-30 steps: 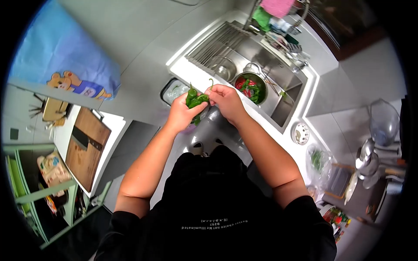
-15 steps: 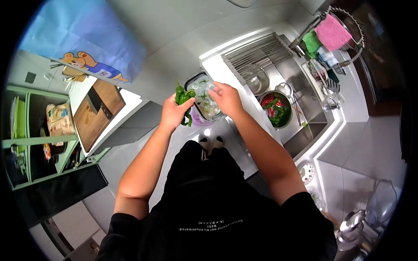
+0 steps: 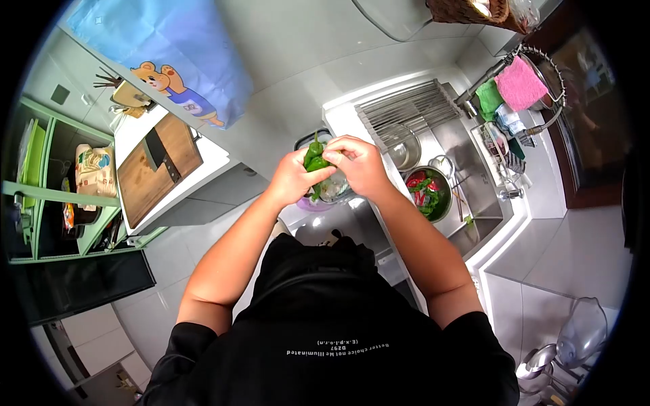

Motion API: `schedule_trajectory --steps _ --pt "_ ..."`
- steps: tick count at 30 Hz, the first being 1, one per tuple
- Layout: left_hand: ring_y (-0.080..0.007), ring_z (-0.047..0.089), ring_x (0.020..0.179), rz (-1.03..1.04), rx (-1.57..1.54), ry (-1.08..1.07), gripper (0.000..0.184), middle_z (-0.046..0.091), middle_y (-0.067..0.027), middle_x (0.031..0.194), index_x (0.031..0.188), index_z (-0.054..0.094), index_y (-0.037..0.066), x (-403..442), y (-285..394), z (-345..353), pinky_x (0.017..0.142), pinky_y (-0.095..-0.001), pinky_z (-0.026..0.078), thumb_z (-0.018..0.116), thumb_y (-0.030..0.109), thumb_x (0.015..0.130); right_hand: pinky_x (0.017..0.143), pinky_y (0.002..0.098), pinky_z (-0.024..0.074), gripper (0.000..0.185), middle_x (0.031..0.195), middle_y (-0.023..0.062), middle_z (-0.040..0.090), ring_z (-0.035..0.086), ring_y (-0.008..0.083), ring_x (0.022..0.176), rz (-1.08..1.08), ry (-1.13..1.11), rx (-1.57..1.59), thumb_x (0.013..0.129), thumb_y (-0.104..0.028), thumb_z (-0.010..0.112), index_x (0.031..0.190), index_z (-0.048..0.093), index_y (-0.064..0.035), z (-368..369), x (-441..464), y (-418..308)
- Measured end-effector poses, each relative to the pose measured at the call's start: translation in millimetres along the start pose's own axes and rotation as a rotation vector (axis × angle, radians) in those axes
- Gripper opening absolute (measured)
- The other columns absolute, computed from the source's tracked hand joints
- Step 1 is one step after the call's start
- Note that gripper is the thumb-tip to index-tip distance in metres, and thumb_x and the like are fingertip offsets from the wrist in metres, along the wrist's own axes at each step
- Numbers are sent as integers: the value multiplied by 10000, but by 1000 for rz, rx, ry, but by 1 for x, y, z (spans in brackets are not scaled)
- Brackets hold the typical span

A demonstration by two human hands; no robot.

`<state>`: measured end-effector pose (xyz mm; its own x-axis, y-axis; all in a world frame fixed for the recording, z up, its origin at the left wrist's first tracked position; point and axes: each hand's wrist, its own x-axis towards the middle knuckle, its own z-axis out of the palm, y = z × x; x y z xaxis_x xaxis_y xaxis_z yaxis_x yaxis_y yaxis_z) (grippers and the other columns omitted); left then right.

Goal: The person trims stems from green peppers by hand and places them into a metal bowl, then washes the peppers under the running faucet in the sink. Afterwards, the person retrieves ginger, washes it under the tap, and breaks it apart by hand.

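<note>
Left hand (image 3: 292, 177) clamped on green peppers (image 3: 315, 161), centre frame. Right hand (image 3: 353, 164) closed at the peppers, finger and thumb together. Pot (image 3: 443, 196) of red and green peppers, right of centre.

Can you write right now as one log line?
left hand: holding green peppers; right hand: fingers at peppers; pot: in sink; knife: on board

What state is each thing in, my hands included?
Left hand: closed on green peppers
Right hand: fingers at the peppers, grip unclear
Green peppers: held, stem showing
Pot: uncovered, red and green contents
Knife: lying on cutting board
Cutting board: flat
Container behind hands: uncovered, partly hidden
Drying rack: laid out flat
Pink cloth: hanging
</note>
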<state>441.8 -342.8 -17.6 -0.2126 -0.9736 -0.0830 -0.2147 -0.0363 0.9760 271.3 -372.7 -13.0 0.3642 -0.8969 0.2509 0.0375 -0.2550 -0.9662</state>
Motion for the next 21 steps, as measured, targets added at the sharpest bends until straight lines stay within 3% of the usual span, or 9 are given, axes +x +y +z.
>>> schedule_trajectory --steps 3,7,11,15,18,21 --pt "-54 570 715 -40 -84 -51 214 644 28 810 975 624 29 -1 -5 -8 649 -239 469 720 128 812 681 254 496 138 854 77 662 607 114 774 192 35 351 888 -72 612 892 659 58 13 -2 15" --pt "-61 571 713 -80 -53 -76 210 653 15 810 970 628 28 -5 -23 -18 655 -240 471 721 126 810 653 247 485 143 821 72 665 596 104 733 278 108 297 882 -79 615 915 669 48 29 -6 36" --pt "-62 509 601 -83 -34 -46 220 589 29 699 929 631 34 -4 -40 -29 547 -256 421 745 160 789 593 263 470 169 735 64 661 586 98 660 304 180 147 863 -125 629 902 681 30 45 -2 43" --pt "-61 503 581 -65 194 -73 218 565 4 621 856 631 25 -2 -25 -46 546 -276 426 746 196 784 596 290 471 183 714 92 659 598 132 635 307 159 -236 851 -176 628 894 695 -12 50 7 23" --pt "-63 503 581 -89 290 -143 218 568 4 618 849 634 22 1 -19 -57 545 -278 428 747 197 783 619 225 448 181 754 31 657 557 56 687 395 79 -204 897 -140 608 925 677 26 47 13 30" --pt "-70 523 598 -41 121 -200 166 608 21 685 866 642 37 0 -34 -63 552 -274 440 739 149 792 601 221 492 186 744 51 644 606 100 657 564 93 170 919 -160 592 915 648 18 39 21 29"
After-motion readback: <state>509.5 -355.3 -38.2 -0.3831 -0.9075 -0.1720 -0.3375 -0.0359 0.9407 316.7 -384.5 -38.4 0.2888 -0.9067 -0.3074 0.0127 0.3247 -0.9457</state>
